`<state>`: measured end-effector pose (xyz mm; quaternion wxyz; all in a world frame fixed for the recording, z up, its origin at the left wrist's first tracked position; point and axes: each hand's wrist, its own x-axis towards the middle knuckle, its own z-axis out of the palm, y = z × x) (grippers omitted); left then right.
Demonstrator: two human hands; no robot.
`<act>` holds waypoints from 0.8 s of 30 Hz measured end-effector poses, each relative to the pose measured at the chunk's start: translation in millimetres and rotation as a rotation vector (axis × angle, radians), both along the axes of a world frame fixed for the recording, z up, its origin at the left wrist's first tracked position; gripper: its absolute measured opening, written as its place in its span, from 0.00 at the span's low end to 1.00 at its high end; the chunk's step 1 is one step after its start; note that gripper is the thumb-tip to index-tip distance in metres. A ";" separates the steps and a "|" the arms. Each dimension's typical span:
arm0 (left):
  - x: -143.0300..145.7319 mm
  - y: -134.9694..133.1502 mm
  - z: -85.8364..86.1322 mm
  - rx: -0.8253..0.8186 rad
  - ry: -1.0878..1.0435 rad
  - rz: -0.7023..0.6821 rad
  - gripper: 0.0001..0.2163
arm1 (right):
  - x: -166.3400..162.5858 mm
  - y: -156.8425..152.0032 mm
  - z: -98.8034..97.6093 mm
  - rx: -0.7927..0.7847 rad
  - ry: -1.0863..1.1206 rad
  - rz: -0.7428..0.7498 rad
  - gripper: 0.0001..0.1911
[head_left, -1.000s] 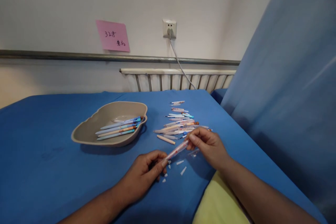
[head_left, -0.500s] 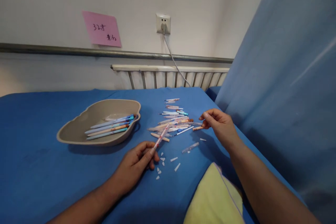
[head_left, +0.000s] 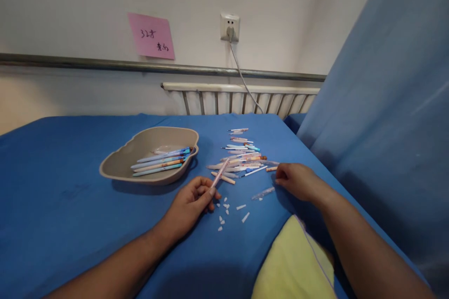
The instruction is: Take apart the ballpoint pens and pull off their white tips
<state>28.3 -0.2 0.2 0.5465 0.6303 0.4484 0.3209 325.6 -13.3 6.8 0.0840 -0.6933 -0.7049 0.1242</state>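
My left hand (head_left: 191,203) pinches a clear pen barrel (head_left: 220,174) between thumb and fingers, its far end pointing up toward the pile. My right hand (head_left: 298,180) rests low on the blue cloth with fingers curled, at the right edge of a heap of pens and pen parts (head_left: 242,159); whether the fingers hold anything is hidden. A clear tube piece (head_left: 263,192) lies just left of that hand. Several small white bits (head_left: 231,210) are scattered between my hands.
A beige tray (head_left: 121,166) holding several assembled pens (head_left: 161,161) sits left of the pile. A yellow cushion (head_left: 294,266) lies near me. A blue curtain (head_left: 386,103) hangs on the right. Behind are a radiator (head_left: 242,100), a wall socket (head_left: 229,27) and a pink note (head_left: 151,36).
My right hand let go of the barrel, reached out to the pile, then dropped onto the cloth at the pile's right edge. My left hand kept the barrel and tilted it upward.
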 end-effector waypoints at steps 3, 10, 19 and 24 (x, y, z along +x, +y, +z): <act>0.2 -0.3 -0.6 -0.005 -0.001 0.004 0.09 | -2.0 -1.6 -1.0 -0.029 -0.009 0.037 0.03; -1.4 -1.7 -0.3 -0.013 -0.014 -0.012 0.09 | -10.0 -1.8 -5.5 0.002 0.006 0.096 0.07; -1.4 -7.1 -3.8 0.064 0.032 -0.097 0.08 | -40.5 -3.8 3.8 0.198 1.100 0.062 0.09; -0.8 -11.7 -2.4 0.100 0.067 -0.165 0.07 | -65.6 -13.8 9.7 0.168 1.393 0.051 0.12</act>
